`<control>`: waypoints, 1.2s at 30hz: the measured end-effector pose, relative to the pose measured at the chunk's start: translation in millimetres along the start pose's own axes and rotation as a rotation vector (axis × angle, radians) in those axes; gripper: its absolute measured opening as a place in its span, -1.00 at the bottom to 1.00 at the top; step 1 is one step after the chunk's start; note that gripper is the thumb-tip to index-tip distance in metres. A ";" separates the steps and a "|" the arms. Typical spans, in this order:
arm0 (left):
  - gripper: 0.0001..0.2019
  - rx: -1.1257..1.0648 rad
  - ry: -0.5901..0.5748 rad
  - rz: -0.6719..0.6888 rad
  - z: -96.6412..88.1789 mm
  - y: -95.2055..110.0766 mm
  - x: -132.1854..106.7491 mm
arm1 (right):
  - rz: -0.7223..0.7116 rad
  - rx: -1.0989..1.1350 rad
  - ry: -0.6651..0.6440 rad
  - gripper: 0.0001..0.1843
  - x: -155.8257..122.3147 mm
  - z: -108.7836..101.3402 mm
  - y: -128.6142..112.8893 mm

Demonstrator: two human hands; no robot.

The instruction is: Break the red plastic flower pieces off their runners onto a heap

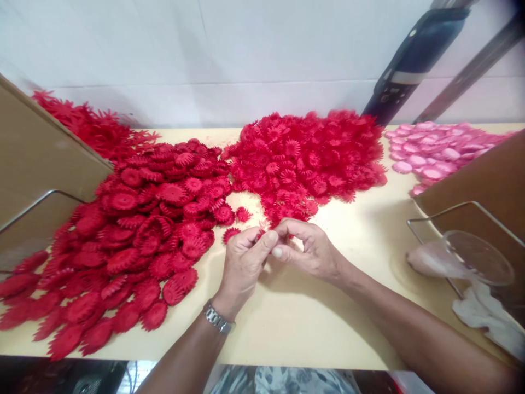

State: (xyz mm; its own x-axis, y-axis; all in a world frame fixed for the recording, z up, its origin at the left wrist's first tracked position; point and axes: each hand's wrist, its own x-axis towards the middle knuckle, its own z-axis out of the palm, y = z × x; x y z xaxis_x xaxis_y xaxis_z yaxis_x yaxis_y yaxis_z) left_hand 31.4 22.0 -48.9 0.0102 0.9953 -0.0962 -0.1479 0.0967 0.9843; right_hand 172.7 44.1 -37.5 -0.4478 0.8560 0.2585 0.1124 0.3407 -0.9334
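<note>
My left hand (243,264) and my right hand (308,249) meet over the cream table (295,323), fingertips pinched together on a small red petal piece (262,234) that is mostly hidden by the fingers. A metal watch sits on my left wrist. A wide heap of flat red petal discs (139,235) lies left of the hands. A second heap of smaller red frilled flowers (307,158) lies just behind them. One loose red flower (230,234) rests beside my left thumb.
Pink petal pieces (435,150) are piled at the back right. Cardboard boxes stand at the left (36,158) and right (484,186), each with a wire frame; the right one holds clear plastic (476,257) and white cloth. More red pieces lie at the back left (90,126).
</note>
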 end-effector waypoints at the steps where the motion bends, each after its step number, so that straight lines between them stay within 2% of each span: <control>1: -0.57 -0.001 -0.008 -0.003 0.2 0.0 -0.2 | 0.010 0.027 -0.010 -0.87 0.2 0.0 0.4; 7: -0.57 -0.019 -0.122 -0.040 0.0 1.8 -1.9 | 0.083 0.188 -0.118 -0.82 1.9 -0.7 1.9; 13: -0.68 0.113 -0.165 -0.001 -2.3 5.2 -2.2 | 0.026 -0.047 -0.003 -0.76 2.9 -6.5 4.2; 19: -0.72 0.048 -0.059 0.174 -3.2 5.3 -3.1 | 0.003 -0.111 0.134 -0.80 4.9 -19.1 3.8; 22: -0.85 0.005 -0.061 0.128 -1.8 7.7 -2.1 | -0.027 -0.166 0.093 -0.81 4.8 -20.2 2.2; 30: -0.91 0.132 -0.082 0.024 2.9 13.9 -3.9 | -0.141 -0.214 0.018 -0.81 3.9 -13.3 2.6; 33: -0.89 0.107 -0.071 0.036 0.5 10.7 -3.2 | -0.121 -0.212 0.003 -0.80 4.0 -14.2 4.1; 36: -0.85 -0.034 -0.021 0.063 -2.9 7.4 -2.1 | -0.057 -0.191 0.065 -0.79 4.5 -18.2 5.0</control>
State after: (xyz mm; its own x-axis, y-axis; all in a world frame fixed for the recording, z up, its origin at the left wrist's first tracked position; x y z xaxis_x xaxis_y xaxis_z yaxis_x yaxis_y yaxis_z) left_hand 27.5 20.6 -41.8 0.0206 0.9993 -0.0303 -0.1820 0.0336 0.9827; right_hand 187.3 56.7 -36.5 -0.4011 0.8544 0.3303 0.2574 0.4511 -0.8546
